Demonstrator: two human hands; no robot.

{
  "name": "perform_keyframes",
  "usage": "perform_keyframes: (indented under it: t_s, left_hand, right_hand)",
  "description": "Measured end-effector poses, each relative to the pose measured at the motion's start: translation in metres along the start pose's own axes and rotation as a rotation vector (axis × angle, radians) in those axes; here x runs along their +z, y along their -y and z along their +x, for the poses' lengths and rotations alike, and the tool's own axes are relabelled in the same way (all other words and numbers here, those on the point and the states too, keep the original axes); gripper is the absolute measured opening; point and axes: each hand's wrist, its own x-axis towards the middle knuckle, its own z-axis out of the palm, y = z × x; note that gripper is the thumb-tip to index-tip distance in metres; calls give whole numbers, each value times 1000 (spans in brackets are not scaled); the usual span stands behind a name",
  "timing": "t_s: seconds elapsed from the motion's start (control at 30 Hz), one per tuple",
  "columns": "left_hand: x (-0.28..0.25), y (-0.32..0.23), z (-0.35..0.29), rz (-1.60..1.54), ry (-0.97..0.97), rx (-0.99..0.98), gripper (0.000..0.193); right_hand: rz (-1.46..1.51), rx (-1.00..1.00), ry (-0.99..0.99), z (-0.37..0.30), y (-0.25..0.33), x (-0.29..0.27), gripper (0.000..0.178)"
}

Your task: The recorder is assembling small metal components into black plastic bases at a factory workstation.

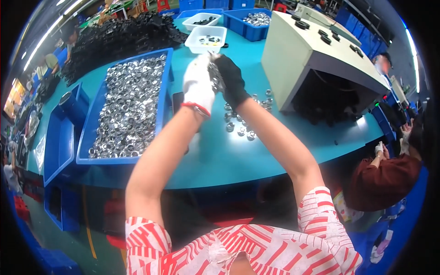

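Note:
My left hand, in a white glove with a red cuff, meets my right hand, in a black glove, over the middle of the table. Both are closed, fingers bent toward each other. Something dark with a few glints shows between them, too blurred and covered to name. Just beyond the fingertips stands a white plastic tray with small black and yellow pieces inside. Loose shiny silver ring-like parts lie on the table beside and below my right wrist. A dark flat object is partly hidden behind my left wrist.
A blue bin full of silver parts stands left, with emptier blue bins beside it. Black parts are heaped at the far left. A cream box-shaped housing stands right, black rings on top. Another person sits at right.

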Motion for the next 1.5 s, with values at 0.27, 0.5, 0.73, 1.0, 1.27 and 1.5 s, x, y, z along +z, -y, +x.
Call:
perform_keyframes:
  t_s: [0.27, 0.5, 0.73, 1.0, 1.27, 1.5]
  left_hand:
    - [32, 121, -15, -14, -37, -57, 23]
    - [36, 147, -20, 242, 21, -60, 25]
    - [16, 150, -19, 701, -32, 49, 39]
    - [22, 106, -34, 1037, 120, -146, 42]
    - [-2, 91, -22, 848, 26, -172, 33]
    - [-16, 76, -44, 360, -129, -80, 28]
  right_hand:
    - [-416, -225, -114, -26, -15, -124, 29]
    - [-743, -183, -263, -30, -26, -161, 29]
    - [-843, -497, -248, -27, -56, -180, 25]
    - [-1034, -478, -166, -38, -47, -175, 25]
    - [-1343, -384, -106, -52, -39, -176, 25]
    - [-1231, -392, 8, -76, -12, -167, 33]
